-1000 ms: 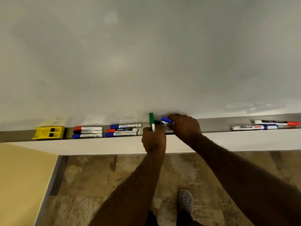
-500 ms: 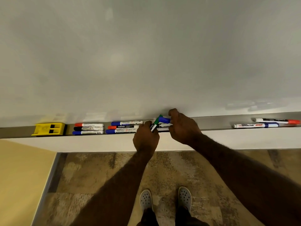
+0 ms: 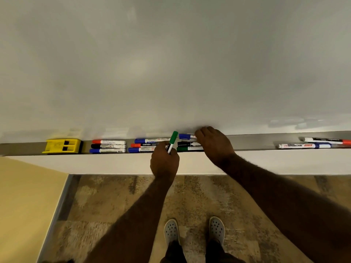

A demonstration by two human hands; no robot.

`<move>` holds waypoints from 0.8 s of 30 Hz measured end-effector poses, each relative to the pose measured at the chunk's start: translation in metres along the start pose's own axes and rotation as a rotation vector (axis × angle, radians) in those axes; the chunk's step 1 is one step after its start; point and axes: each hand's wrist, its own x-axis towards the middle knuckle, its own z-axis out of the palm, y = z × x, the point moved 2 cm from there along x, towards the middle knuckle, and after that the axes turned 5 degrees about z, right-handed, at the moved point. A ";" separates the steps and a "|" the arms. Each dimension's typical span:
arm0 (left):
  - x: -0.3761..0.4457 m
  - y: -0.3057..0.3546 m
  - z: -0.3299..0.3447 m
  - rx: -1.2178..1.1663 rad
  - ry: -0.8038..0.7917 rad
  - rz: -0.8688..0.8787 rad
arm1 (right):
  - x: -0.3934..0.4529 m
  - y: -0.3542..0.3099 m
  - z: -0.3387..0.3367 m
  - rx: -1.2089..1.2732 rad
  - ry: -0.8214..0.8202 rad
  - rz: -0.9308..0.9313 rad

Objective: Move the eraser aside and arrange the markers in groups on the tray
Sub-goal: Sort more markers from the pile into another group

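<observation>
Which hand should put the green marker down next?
The left hand: it already holds the green marker just above the tray. The right hand is busy on the blue marker.

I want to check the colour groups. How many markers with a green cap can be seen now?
2. One green-capped marker is held tilted in the left hand; the other green marker lies on the tray by the right hand. The hands may hide more.

Yellow eraser (image 3: 62,146) at tray's (image 3: 256,142) left end, markers (image 3: 108,146) grouped alongside.
</observation>
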 end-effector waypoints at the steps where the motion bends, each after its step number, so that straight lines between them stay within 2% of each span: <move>1: 0.000 -0.001 0.000 0.002 -0.012 0.003 | -0.002 0.002 0.002 -0.032 0.032 -0.028; 4: -0.001 -0.001 -0.001 0.009 -0.037 0.029 | -0.009 0.007 0.008 -0.076 0.085 -0.061; 7: -0.005 0.003 -0.001 0.003 -0.038 0.070 | -0.011 0.008 0.006 -0.028 0.137 -0.004; 10: -0.014 0.019 0.004 -0.075 -0.100 0.199 | -0.016 0.000 -0.002 0.273 0.187 0.132; 13: -0.025 0.044 0.019 -0.155 -0.246 0.341 | -0.024 -0.005 -0.010 0.612 0.065 0.280; 18: -0.032 0.077 0.042 -0.241 -0.485 0.475 | -0.038 0.016 -0.029 0.750 0.143 0.430; 20: -0.036 0.079 0.048 -0.179 -0.522 0.581 | -0.049 0.027 -0.038 0.711 0.246 0.465; 22: -0.038 0.075 0.051 -0.129 -0.500 0.660 | -0.060 0.043 -0.047 0.470 0.392 0.416; 24: -0.038 0.068 0.054 -0.052 -0.431 0.723 | -0.070 0.062 -0.051 0.194 0.450 0.275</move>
